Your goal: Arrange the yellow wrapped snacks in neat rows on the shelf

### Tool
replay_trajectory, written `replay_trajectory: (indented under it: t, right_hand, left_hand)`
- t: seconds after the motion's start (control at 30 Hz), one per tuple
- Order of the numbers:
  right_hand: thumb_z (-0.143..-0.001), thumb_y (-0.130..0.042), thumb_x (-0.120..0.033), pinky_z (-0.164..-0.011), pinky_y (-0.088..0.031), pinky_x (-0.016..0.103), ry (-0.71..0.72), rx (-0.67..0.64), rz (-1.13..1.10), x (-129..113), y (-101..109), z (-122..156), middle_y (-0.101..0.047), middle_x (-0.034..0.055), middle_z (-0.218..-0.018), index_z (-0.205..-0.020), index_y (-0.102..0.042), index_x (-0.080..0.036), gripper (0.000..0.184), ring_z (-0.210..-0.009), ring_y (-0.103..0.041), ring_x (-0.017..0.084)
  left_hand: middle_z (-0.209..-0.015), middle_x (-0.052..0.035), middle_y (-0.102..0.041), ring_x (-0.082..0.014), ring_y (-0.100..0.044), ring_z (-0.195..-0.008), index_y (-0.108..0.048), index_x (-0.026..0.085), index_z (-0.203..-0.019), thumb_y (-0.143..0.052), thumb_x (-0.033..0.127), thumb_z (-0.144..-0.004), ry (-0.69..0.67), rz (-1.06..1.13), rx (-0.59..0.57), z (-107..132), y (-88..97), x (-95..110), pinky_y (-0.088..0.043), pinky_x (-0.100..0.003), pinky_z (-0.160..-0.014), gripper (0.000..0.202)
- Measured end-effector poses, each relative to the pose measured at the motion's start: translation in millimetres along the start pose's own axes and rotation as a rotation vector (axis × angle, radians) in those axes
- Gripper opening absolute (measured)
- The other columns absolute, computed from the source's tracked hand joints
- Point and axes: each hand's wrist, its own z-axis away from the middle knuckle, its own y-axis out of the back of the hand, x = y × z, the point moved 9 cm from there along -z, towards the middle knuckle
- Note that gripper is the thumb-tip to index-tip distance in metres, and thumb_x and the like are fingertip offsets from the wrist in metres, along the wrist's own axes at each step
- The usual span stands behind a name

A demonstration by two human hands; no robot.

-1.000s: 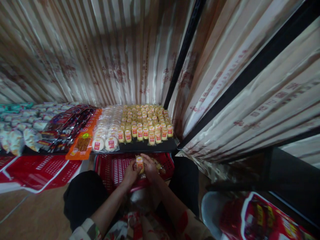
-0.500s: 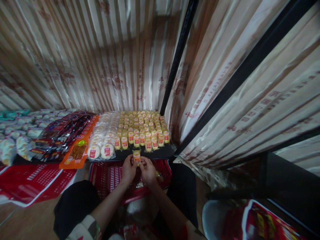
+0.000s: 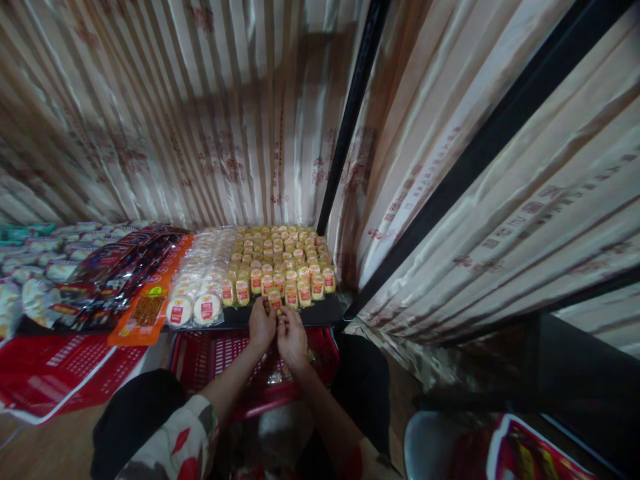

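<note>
A small yellow snack packet (image 3: 275,299) with a red and white label stands upright at the front of the rows. My left hand (image 3: 262,325) pinches its lower left side. The fingers of my right hand (image 3: 292,335) are closed at its lower right edge. Behind it, many matching yellow packets (image 3: 280,250) stand in close rows on the black shelf (image 3: 320,313). Round white packaged cakes (image 3: 207,309) with red labels line up to their left. Below my wrists is a red plastic basket (image 3: 227,353) with some clear wrapped items inside.
An orange snack bag (image 3: 145,313) overhangs the shelf edge, beside dark shiny packs (image 3: 120,273) and white packets (image 3: 43,300). A red bag (image 3: 65,373) is at lower left. Curtains (image 3: 225,120) and black poles (image 3: 350,120) enclose the back and right. A grey stool (image 3: 425,433) stands lower right.
Both hands have moved forward with the yellow packet, from over the shelf's front edge to the front row. The camera view has shifted slightly.
</note>
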Motion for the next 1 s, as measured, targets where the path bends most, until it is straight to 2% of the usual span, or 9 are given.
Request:
replay_trajectory:
  t: [0.2, 0.33, 0.57, 0.67, 0.77, 1.0]
  right_hand:
    - [-0.071, -0.047, -0.010, -0.092, -0.047, 0.035, -0.004, 0.008, -0.146, 10.1, -1.8, 0.7, -0.056, 0.0064, -0.120, -0.107, -0.063, -0.025, 0.042, -0.106, -0.057, 0.020]
    - [-0.069, -0.047, -0.009, -0.093, -0.048, 0.034, -0.009, 0.019, -0.194, 11.4, -0.5, -0.7, -0.057, 0.0052, -0.121, -0.107, -0.064, -0.026, 0.045, -0.110, -0.055, 0.021]
    - [-0.072, -0.044, -0.009, -0.099, -0.043, 0.034, 0.025, -0.003, -0.177, 11.9, -1.3, -0.6, -0.054, 0.0077, -0.125, -0.103, -0.066, -0.022, 0.040, -0.114, -0.053, 0.020]
    - [-0.073, -0.043, -0.010, -0.098, -0.043, 0.034, 0.028, 0.028, -0.160, 13.9, 0.1, 1.3, -0.052, 0.0097, -0.126, -0.103, -0.065, -0.020, 0.039, -0.113, -0.053, 0.020]
    - [-0.074, -0.042, -0.010, -0.096, -0.044, 0.034, 0.048, 0.055, -0.161, 13.4, 1.9, 1.7, -0.055, 0.0106, -0.117, -0.103, -0.065, -0.020, 0.038, -0.109, -0.054, 0.019]
    - [-0.075, -0.040, -0.009, -0.097, -0.043, 0.037, 0.088, 0.028, -0.112, 13.2, 1.6, 2.7, -0.056, 0.0110, -0.113, -0.103, -0.064, -0.019, 0.038, -0.106, -0.054, 0.020]
  left_hand:
    - [-0.095, -0.0080, -0.056, -0.0192, -0.056, -0.089, -0.054, 0.016, -0.101, -0.049, 0.021, -0.080, -0.083, -0.171, 0.065, -0.2, 1.5, 13.8, -0.045, -0.032, -0.082, 0.022]
    - [-0.092, -0.0074, -0.055, -0.0212, -0.054, -0.094, -0.055, 0.017, -0.096, -0.049, 0.024, -0.082, -0.083, -0.271, 0.091, 0.8, 2.0, 16.4, -0.043, -0.033, -0.084, 0.017]
    - [-0.080, -0.0013, -0.054, -0.0150, -0.055, -0.075, -0.051, 0.018, -0.091, -0.050, 0.021, -0.080, -0.029, -0.165, 0.092, -1.4, -0.3, 7.7, -0.043, -0.027, -0.072, 0.012]
    - [-0.076, 0.0006, -0.053, -0.0137, -0.054, -0.072, -0.049, 0.018, -0.086, -0.050, 0.019, -0.079, -0.038, -0.144, 0.094, -2.0, -0.6, 8.8, -0.042, -0.026, -0.070, 0.007]
    - [-0.074, 0.0013, -0.052, -0.0139, -0.053, -0.072, -0.048, 0.019, -0.082, -0.051, 0.020, -0.079, -0.032, -0.170, 0.085, -3.1, -1.2, 10.0, -0.041, -0.026, -0.070, 0.004]
    - [-0.074, 0.0016, -0.053, -0.0149, -0.054, -0.075, -0.047, 0.020, -0.080, -0.053, 0.024, -0.079, -0.061, -0.159, 0.096, -2.9, 0.3, 5.5, -0.042, -0.027, -0.073, 0.007]
